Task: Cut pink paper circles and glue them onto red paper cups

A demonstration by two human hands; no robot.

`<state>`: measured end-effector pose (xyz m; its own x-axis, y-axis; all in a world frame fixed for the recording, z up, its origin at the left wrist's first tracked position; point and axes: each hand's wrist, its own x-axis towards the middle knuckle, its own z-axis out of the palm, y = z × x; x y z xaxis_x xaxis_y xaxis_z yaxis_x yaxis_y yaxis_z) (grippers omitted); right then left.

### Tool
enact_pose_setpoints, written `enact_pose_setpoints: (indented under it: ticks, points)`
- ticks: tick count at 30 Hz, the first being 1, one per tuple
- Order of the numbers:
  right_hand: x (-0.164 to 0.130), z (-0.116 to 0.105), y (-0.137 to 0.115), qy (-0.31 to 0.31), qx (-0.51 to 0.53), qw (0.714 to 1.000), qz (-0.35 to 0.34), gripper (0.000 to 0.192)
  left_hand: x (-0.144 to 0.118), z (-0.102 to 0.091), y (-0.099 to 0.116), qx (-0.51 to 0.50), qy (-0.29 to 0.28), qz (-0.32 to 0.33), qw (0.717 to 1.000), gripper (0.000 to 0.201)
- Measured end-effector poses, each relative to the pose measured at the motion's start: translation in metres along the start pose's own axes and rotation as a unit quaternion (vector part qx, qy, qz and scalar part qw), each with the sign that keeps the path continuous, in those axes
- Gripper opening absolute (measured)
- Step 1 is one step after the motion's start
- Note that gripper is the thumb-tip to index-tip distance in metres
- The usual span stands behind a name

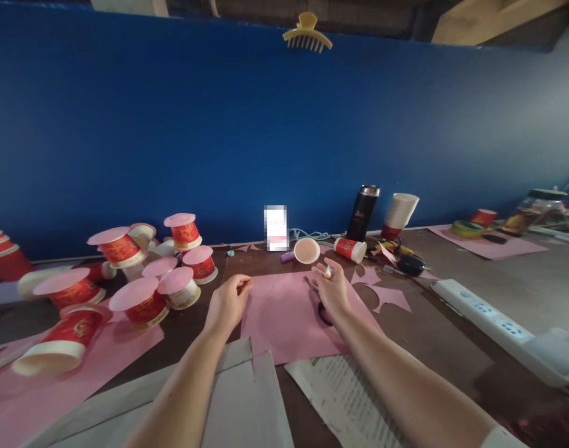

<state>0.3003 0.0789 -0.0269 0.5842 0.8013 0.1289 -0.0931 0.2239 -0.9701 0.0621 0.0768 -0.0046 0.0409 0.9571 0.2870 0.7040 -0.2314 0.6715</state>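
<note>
Both hands work the pink paper [284, 317]: left hand [228, 302] pinches its edge, right hand [331, 287] grips a pen [328, 271]. I'd pin the sheet flat first.

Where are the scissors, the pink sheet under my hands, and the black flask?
scissors [322, 310]: head view, on the dark handle loop beside the right hand.
pink sheet [284, 323]: head view, on its bare middle between the two hands.
black flask [362, 214]: head view, on the middle of its upright body.
</note>
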Motion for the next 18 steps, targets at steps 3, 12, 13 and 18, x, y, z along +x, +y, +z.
enact_pose_setpoints:
  ticks: [3, 12, 13, 18]
  points:
    - [-0.013, 0.001, -0.015, -0.002, -0.043, 0.995, -0.094, 0.05, -0.002, -0.002, 0.007, -0.038, -0.012, 0.014, 0.999, 0.022]
    - [-0.059, 0.006, -0.037, -0.264, -0.043, 0.96, -0.085, 0.031, -0.008, -0.003, 0.018, -0.089, -0.085, 0.043, 0.991, 0.025]
    - [-0.059, 0.006, -0.036, -0.265, -0.047, 0.959, -0.086, 0.031, -0.008, -0.003, 0.018, -0.085, -0.089, 0.051, 0.991, 0.024]
    - [-0.057, 0.007, -0.035, -0.272, -0.054, 0.957, -0.089, 0.032, -0.008, -0.002, 0.018, -0.071, -0.099, 0.084, 0.989, 0.019]
